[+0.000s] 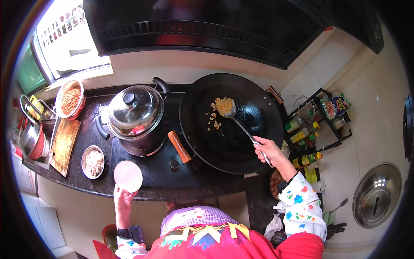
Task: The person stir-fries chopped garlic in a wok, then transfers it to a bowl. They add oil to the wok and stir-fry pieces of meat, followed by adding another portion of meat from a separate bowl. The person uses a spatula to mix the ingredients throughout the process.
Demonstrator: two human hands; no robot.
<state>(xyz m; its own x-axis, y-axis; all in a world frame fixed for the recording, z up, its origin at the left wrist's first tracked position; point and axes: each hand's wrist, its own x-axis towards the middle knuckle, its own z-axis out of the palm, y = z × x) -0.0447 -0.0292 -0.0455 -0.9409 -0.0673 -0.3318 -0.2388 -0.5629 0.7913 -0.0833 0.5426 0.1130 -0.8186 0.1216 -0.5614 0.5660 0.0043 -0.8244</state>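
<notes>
In my right hand (267, 150) is the handle of a metal ladle (241, 126), whose bowl lies in a large black wok (223, 152). Small curled yellowish pieces of food (223, 106), possibly dried shrimp, fill the ladle's bowl, and several more are scattered on the wok beside it. My left hand (123, 196) grips the near rim of a small pale plate (128, 176) over the front edge of the stove. A lidded steel pot (136, 111) stands on the burner left of the wok.
A bowl of chopped pale food (92, 162), a wooden cutting board (65, 145) and a basket of reddish food (70, 98) stand at the left. Sauce bottles (300, 135) line the right side. The wok's wooden handle (179, 146) points toward the front. A range hood (194, 32) hangs above.
</notes>
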